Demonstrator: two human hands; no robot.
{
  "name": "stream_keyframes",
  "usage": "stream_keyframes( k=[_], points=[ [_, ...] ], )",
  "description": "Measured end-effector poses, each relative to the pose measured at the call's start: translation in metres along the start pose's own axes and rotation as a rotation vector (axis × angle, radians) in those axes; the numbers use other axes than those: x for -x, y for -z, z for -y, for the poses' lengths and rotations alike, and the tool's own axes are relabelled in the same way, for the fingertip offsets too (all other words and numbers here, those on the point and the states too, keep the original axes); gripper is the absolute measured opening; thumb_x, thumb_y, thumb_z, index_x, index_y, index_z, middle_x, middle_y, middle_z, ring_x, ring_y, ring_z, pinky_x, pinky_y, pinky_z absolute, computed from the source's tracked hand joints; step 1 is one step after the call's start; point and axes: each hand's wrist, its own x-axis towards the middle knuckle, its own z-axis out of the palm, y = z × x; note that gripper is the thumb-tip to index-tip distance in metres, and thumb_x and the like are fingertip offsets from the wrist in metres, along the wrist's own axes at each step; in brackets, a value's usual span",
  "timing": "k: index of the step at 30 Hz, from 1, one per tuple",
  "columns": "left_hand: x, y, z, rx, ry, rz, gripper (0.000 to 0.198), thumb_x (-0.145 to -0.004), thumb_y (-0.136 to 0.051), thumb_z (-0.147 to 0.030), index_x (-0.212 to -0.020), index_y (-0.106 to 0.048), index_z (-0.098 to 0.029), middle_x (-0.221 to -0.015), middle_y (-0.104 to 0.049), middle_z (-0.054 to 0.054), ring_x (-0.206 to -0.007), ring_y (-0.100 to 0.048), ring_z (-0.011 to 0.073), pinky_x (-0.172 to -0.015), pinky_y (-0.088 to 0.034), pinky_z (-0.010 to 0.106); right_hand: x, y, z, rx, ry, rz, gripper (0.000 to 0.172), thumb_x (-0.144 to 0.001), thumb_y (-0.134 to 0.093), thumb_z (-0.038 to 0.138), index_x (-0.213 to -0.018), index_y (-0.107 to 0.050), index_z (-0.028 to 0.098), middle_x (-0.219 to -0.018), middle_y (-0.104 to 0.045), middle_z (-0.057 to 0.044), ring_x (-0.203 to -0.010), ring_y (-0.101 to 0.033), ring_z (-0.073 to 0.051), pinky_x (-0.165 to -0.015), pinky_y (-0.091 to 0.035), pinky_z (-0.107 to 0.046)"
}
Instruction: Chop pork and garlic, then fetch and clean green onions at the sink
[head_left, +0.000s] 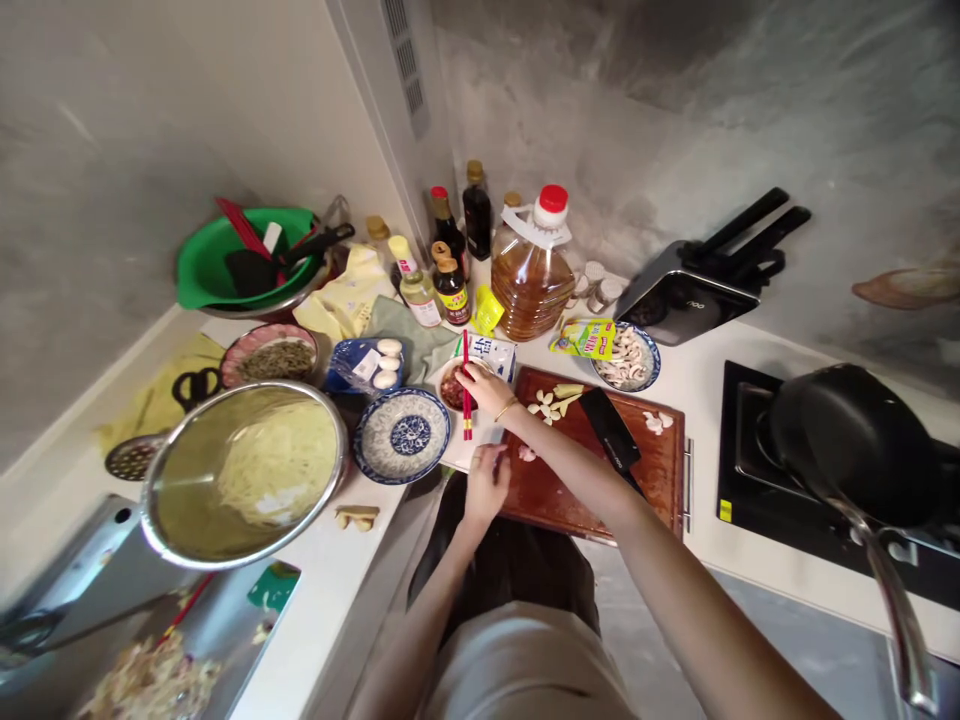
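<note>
Down at the near edge, the left hand [487,482] is just beside the left side of the brown cutting board [480,520], its fingers loosely curled with a gap between them; whether they touch the board, I can't tell. On that board, a black cleaver [611,430] lies at a slant, pale slices [546,405] to its left and a small pale heap [658,422] to its right.

Just beyond, here's the right hand [489,390], a thin bracelet [507,407] at its wrist, reaching across the board! Its fingertips meet the red chopsticks [467,418], which lie across a small bowl [438,388] of dark red food; clamped or merely touching, the view doesn't settle it.

Over to the left, a blue-and-white plate [409,434] sits near that bowl, with a big metal bowl [184,480] of pale strands beyond its left side. Out right, a dark pan [855,440] stands on the black hob [739,495].

Farther back, a blue tray [345,365] carries pale rounded pieces, and a patterned dish [651,372] of pale slices has a yellow-green packet [589,338] over its edge. At the rear, dark bottles [477,215] crowd beside a red-capped oil jug [532,285], and the black knife block [690,295] leans off to the right.
</note>
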Motion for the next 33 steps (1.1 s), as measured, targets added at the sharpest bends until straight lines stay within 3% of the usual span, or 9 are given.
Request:
stream_keyframes(
  k=[4,9,12,15,18,21,27,30,33],
  points=[
    [-0.002,-0.041,-0.001,-0.134,-0.067,0.128,0.04,-0.064,-0.068,-0.031,-0.102,-0.059,-0.023,-0.121,-0.047,0.011,-0.12,-0.032,0.0342,-0.104,-0.019,0.05,0.049,0.019,-0.029,0.014,0.005,-0.183,0.051,-0.078,-0.036,0.003,-0.125,-0.046,0.021,-0.129,-0.044,-0.005,-0.12,-0.036,-0.014,-0.103,-0.03,-0.029],
    [-0.003,-0.073,0.018,-0.162,-0.014,0.143,0.019,-0.075,-0.054,-0.027,-0.093,-0.06,-0.021,-0.112,-0.052,0.014,-0.118,-0.033,0.0348,-0.102,-0.019,0.053,0.188,0.047,-0.086,0.044,-0.425,-0.526,0.044,-0.079,-0.033,0.012,-0.12,-0.049,0.018,-0.119,-0.05,-0.008,-0.112,-0.044,-0.018,-0.098,-0.034,-0.036],
    [0.003,-0.075,0.022,-0.254,-0.01,0.237,0.019,-0.081,-0.044,-0.024,-0.089,-0.06,-0.018,-0.109,-0.053,0.016,-0.113,-0.038,0.0329,-0.1,-0.024,0.052,0.266,0.041,-0.105,0.19,-0.86,-0.429,0.043,-0.075,-0.04,0.016,-0.116,-0.049,0.013,-0.109,-0.054,-0.013,-0.104,-0.048,-0.024,-0.091,-0.037,-0.04],
    [0.013,-0.074,0.015,-0.28,-0.048,0.425,0.018,-0.079,-0.047,-0.028,-0.083,-0.062,-0.019,-0.102,-0.056,0.015,-0.108,-0.044,0.0305,-0.099,-0.028,0.047,0.302,0.025,-0.107,0.335,-1.121,-0.218,0.044,-0.069,-0.05,0.022,-0.112,-0.048,0.014,-0.105,-0.053,-0.014,-0.102,-0.047,-0.028,-0.083,-0.039,-0.041],
    [0.023,-0.07,0.004,-0.168,-0.095,0.526,0.021,-0.072,-0.059,-0.037,-0.088,-0.064,-0.023,-0.099,-0.059,0.011,-0.103,-0.048,0.0284,-0.1,-0.029,0.043,0.302,0.017,-0.103,0.415,-1.144,-0.113,0.039,-0.069,-0.052,0.022,-0.107,-0.048,0.015,-0.101,-0.053,-0.013,-0.099,-0.05,-0.027,-0.079,-0.039,-0.038],
    [0.031,-0.058,-0.005,-0.14,-0.151,0.498,0.037,-0.069,-0.063,-0.041,-0.103,-0.062,-0.026,-0.112,-0.058,0.009,-0.109,-0.046,0.0295,-0.103,-0.024,0.046,0.304,0.021,-0.102,0.363,-1.154,-0.145,0.033,-0.073,-0.049,0.022,-0.105,-0.048,0.014,-0.098,-0.056,-0.011,-0.08,-0.057,-0.02,-0.069,-0.041,-0.031],
    [0.035,-0.044,0.002,-0.422,-0.265,0.367,0.067,-0.072,-0.059,-0.045,-0.13,-0.039,-0.018,-0.142,-0.026,0.01,-0.131,-0.017,0.0325,-0.107,-0.005,0.051,0.375,0.011,-0.072,-0.05,-0.963,-0.663,0.031,-0.077,-0.051,0.045,-0.089,-0.055,0.017,-0.072,-0.061,-0.004,-0.061,-0.057,-0.015,-0.06,-0.045,-0.026],
    [0.042,-0.059,0.008,-0.402,-0.245,0.365,0.074,-0.074,-0.056,-0.046,-0.134,-0.03,-0.011,-0.143,-0.022,0.014,-0.133,-0.009,0.03,-0.108,-0.002,0.05,0.411,-0.018,-0.048,-0.453,-1.051,-0.847,0.035,-0.079,-0.045,0.051,-0.074,-0.053,0.018,-0.047,-0.046,0.005,-0.037,-0.042,-0.009,-0.041,-0.038,-0.021],
    [0.055,-0.079,0.011,-0.319,-0.204,0.429,0.07,-0.077,-0.053,-0.043,-0.134,-0.029,-0.011,-0.143,-0.023,0.013,-0.134,-0.011,0.0277,-0.109,-0.003,0.047,0.43,-0.05,-0.039,-0.826,-1.116,-1.009,0.039,-0.076,-0.047,0.057,-0.079,-0.052,0.018,-0.05,-0.046,0.007,-0.031,-0.035,-0.006,-0.03,-0.029,-0.019]
  ],
)
